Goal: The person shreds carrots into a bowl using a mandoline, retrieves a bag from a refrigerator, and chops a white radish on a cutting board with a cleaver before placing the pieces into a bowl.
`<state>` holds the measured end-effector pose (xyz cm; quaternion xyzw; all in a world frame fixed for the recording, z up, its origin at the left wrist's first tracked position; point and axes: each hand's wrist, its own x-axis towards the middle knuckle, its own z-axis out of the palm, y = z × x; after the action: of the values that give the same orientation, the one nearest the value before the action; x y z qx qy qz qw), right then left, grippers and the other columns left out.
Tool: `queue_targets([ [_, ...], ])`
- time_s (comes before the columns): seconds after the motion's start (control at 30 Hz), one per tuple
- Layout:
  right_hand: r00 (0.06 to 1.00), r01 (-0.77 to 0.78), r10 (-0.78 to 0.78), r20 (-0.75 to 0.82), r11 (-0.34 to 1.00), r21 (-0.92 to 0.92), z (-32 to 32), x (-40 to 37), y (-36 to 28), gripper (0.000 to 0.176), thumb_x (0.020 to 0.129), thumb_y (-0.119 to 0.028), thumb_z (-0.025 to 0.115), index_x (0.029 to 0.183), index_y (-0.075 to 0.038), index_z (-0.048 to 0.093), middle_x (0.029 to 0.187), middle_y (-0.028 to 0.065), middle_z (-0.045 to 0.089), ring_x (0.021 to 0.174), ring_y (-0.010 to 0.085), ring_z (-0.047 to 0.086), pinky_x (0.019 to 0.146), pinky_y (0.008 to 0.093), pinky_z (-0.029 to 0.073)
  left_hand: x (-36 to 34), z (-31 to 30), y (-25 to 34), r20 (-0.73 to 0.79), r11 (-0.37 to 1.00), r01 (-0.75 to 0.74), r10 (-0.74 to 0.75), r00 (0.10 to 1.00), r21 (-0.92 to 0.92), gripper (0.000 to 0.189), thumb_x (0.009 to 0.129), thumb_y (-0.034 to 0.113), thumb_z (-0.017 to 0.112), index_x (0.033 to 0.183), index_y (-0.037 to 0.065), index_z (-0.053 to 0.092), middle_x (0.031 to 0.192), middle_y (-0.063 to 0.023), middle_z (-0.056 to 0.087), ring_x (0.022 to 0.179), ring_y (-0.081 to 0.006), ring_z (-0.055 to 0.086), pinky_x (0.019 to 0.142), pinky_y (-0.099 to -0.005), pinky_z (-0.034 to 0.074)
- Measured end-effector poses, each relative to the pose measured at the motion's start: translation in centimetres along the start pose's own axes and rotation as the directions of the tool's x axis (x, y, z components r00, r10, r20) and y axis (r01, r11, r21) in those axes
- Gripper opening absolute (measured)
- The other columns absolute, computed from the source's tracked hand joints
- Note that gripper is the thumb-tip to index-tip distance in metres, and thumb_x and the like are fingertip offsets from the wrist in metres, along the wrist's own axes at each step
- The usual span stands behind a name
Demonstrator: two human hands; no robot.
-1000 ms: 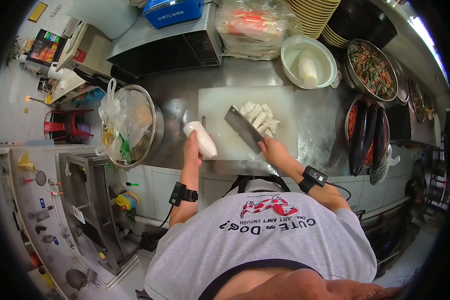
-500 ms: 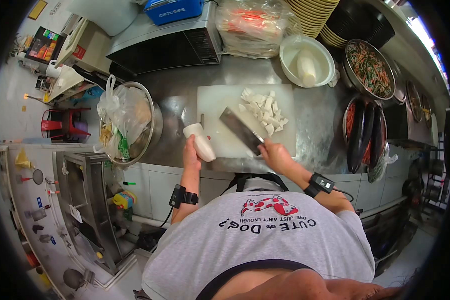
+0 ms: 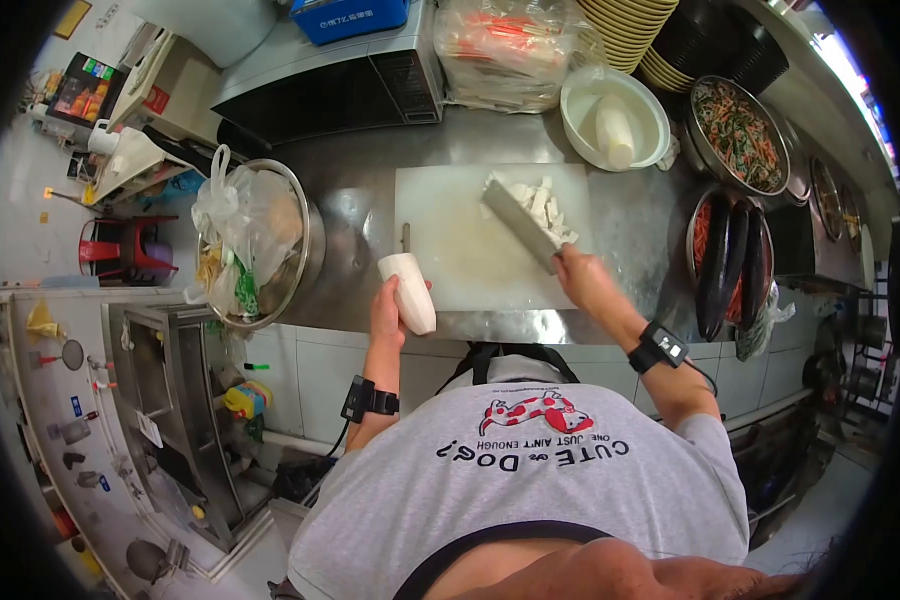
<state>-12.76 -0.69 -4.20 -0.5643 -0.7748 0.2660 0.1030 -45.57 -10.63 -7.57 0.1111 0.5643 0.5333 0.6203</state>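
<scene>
My left hand (image 3: 386,315) is wrapped round a peeled white radish (image 3: 410,295), cut flat at its upper end. It holds the radish off the board's lower left corner, near the counter's front edge. My right hand (image 3: 584,282) grips the handle of a cleaver (image 3: 522,226). The blade lies slantwise against the left side of a pile of chopped white radish pieces (image 3: 544,204), covering some of them. Both blade and pieces are over the right half of a white cutting board (image 3: 450,245).
A white bowl (image 3: 576,125) with another peeled radish stands behind the board. Right of it are a bowl of shredded vegetables (image 3: 738,135) and long dark eggplants (image 3: 715,270) on a bowl. A metal basin (image 3: 313,240) holding plastic bags sits left. A microwave (image 3: 320,100) stands behind.
My right hand and the cleaver have moved right and up to the chopped pieces, which are bunched closer together. My left hand has shifted slightly with the radish, which stands more upright.
</scene>
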Motion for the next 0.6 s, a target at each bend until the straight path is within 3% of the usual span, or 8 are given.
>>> queue_targets([
  [0.13, 0.992, 0.055, -0.079, 0.095, 0.972, 0.23, 4.6, -0.1, -5.1, 0.021, 0.093, -0.023, 0.054, 0.09, -0.002, 0.055, 0.069, 0.0255, 0.061, 0.069, 0.0453, 0.062, 0.063, 0.0533, 0.049, -0.7, 0.1, 0.3, 0.062, 1.0, -0.027, 0.027, 0.998, 0.005, 0.052, 0.095, 0.037, 0.047, 0.131, 0.0, 0.046, 0.106, -0.0194, 0.066, 0.093, -0.025, 0.064, 0.08, -0.0375, 0.053],
  [0.2, 0.979, 0.141, -0.166, 0.114, 0.97, 0.198, 7.2, 0.5, -6.6, 0.023, 0.093, -0.023, 0.054, 0.089, -0.001, 0.056, 0.074, 0.0257, 0.063, 0.072, 0.0454, 0.062, 0.068, 0.053, 0.049, -0.6, 0.3, 0.2, -0.083, 0.994, -0.07, 0.077, 0.994, 0.085, 0.044, 0.094, 0.029, 0.057, 0.127, 0.001, 0.05, 0.106, -0.0125, 0.066, 0.093, -0.0192, 0.064, 0.076, -0.0338, 0.053],
  [0.23, 0.982, 0.115, -0.143, 0.127, 0.973, 0.201, 7.6, 0.7, -6.6, 0.023, 0.093, -0.023, 0.054, 0.089, -0.001, 0.056, 0.075, 0.026, 0.063, 0.074, 0.0453, 0.062, 0.069, 0.0529, 0.049, -0.4, 0.4, 0.2, -0.075, 0.993, -0.069, 0.076, 0.994, 0.093, 0.044, 0.094, 0.029, 0.057, 0.127, 0.001, 0.05, 0.106, -0.0125, 0.066, 0.093, -0.0192, 0.064, 0.076, -0.0338, 0.053],
  [0.33, 0.99, 0.042, -0.071, 0.121, 0.974, 0.221, 7.0, 1.7, -5.1, 0.023, 0.093, -0.023, 0.054, 0.089, 0.0, 0.056, 0.077, 0.0262, 0.064, 0.076, 0.0451, 0.062, 0.07, 0.053, 0.049, -0.2, 0.5, 0.9, 0.05, 0.973, -0.069, 0.059, 0.997, 0.222, 0.042, 0.089, 0.02, 0.067, 0.124, 0.002, 0.053, 0.108, -0.0077, 0.065, 0.096, -0.0157, 0.062, 0.079, -0.0311, 0.052],
  [0.4, 0.998, -0.016, 0.004, 0.056, 0.977, 0.212, 5.6, 1.8, -2.9, 0.023, 0.093, -0.023, 0.054, 0.089, 0.0, 0.056, 0.077, 0.0259, 0.064, 0.076, 0.0453, 0.062, 0.069, 0.0534, 0.049, 0.6, 1.8, 1.0, 0.261, 0.948, -0.12, 0.041, 0.964, 0.295, 0.043, 0.086, 0.017, 0.07, 0.122, 0.0, 0.054, 0.108, -0.008, 0.065, 0.095, -0.015, 0.062, 0.081, -0.0303, 0.051],
  [0.47, 1.0, -0.021, 0.022, 0.001, 0.982, 0.188, 3.8, 1.7, -1.4, 0.023, 0.093, -0.023, 0.054, 0.09, -0.001, 0.055, 0.076, 0.0257, 0.064, 0.076, 0.0455, 0.062, 0.069, 0.0537, 0.049, 2.2, 3.0, 0.6, 0.281, 0.929, -0.121, 0.019, 0.959, 0.351, 0.046, 0.085, 0.017, 0.071, 0.123, -0.001, 0.053, 0.107, -0.0103, 0.065, 0.094, -0.0161, 0.063, 0.082, -0.0305, 0.051],
  [0.53, 0.99, -0.133, 0.133, -0.054, 0.991, 0.008, 1.5, 1.4, -0.9, 0.022, 0.094, -0.022, 0.053, 0.091, -0.001, 0.053, 0.074, 0.0257, 0.063, 0.073, 0.0457, 0.062, 0.067, 0.0544, 0.049, 3.1, 5.2, 0.7, 0.333, 0.841, -0.176, -0.006, 0.943, 0.512, 0.047, 0.085, 0.017, 0.072, 0.122, -0.003, 0.052, 0.105, -0.0126, 0.066, 0.093, -0.0163, 0.063, 0.082, -0.0297, 0.05],
  [0.6, 0.993, -0.112, 0.11, -0.053, 0.993, -0.032, 0.6, 1.1, -0.6, 0.022, 0.094, -0.023, 0.052, 0.091, -0.001, 0.052, 0.073, 0.0256, 0.063, 0.072, 0.0457, 0.062, 0.066, 0.0546, 0.049, 4.5, 7.0, 1.1, 0.417, 0.781, -0.234, -0.037, 0.908, 0.58, 0.051, 0.085, 0.019, 0.071, 0.126, -0.003, 0.051, 0.108, -0.0137, 0.065, 0.096, -0.019, 0.064, 0.083, -0.0317, 0.05],
])
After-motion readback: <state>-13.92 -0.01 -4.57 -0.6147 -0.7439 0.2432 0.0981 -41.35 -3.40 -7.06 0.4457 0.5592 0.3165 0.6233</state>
